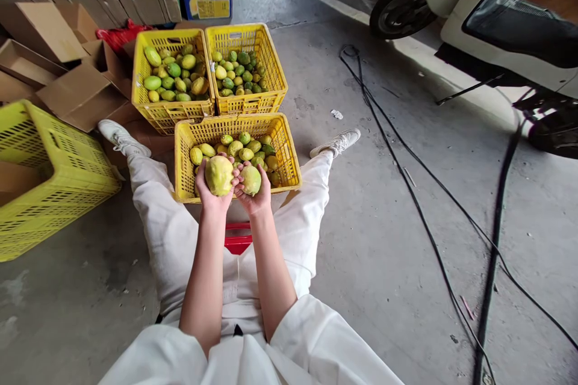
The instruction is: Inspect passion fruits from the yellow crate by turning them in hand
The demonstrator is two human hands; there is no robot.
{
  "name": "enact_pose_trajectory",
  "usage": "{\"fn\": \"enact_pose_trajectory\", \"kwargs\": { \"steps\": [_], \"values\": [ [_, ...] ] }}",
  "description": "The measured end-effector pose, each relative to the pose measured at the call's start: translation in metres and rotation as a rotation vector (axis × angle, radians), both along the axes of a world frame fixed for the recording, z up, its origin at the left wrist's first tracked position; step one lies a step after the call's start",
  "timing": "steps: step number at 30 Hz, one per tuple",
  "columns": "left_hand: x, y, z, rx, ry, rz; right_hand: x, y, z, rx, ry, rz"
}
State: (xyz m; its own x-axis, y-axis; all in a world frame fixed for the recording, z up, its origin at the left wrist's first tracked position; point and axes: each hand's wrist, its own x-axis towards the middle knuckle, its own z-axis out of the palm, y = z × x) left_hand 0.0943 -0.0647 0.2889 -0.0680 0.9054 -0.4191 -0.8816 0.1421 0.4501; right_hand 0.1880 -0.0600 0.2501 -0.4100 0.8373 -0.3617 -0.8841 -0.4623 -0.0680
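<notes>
- The left hand cups the larger fruit, its fingers curled around the sides and underneath.
- The right hand holds the smaller fruit the same way, fingers closed about its left side and base, thumb along its right.
- Both fruits sit side by side, near each other, over the near edge of the front crate; the fingertips meet between them, though I cannot tell whether they touch.
- The larger fruit is pale yellow and plump; its long axis seems to run from the wrist toward the crates.
- The smaller fruit, greener, seems slightly elongated the same way; which end is the stem I cannot tell on either.
- Inside the front crate, more fruits lie with long axes in mixed directions.
- Behind it, the rear left crate and rear right crate stand side by side, also holding fruit.
</notes>
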Motion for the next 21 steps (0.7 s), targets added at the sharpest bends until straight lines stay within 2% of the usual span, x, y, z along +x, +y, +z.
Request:
{"fn": "enact_pose_trajectory", "kwargs": {
  "steps": [5,9,15,21],
  "values": [
    [-0.006,-0.001,0.002,0.020,-0.064,0.145,-0.002,-0.005,0.007,0.068,-0.019,-0.069],
    [-0.005,-0.003,-0.001,0.147,-0.151,0.150,-0.005,-0.005,0.008,0.099,0.000,-0.108],
    [0.004,-0.003,-0.005,0.063,-0.282,0.156,0.000,-0.001,0.001,0.085,-0.028,0.001],
    [0.002,-0.002,-0.008,0.012,-0.316,0.138,0.013,-0.004,-0.002,0.195,-0.074,0.183]
  ]
}}
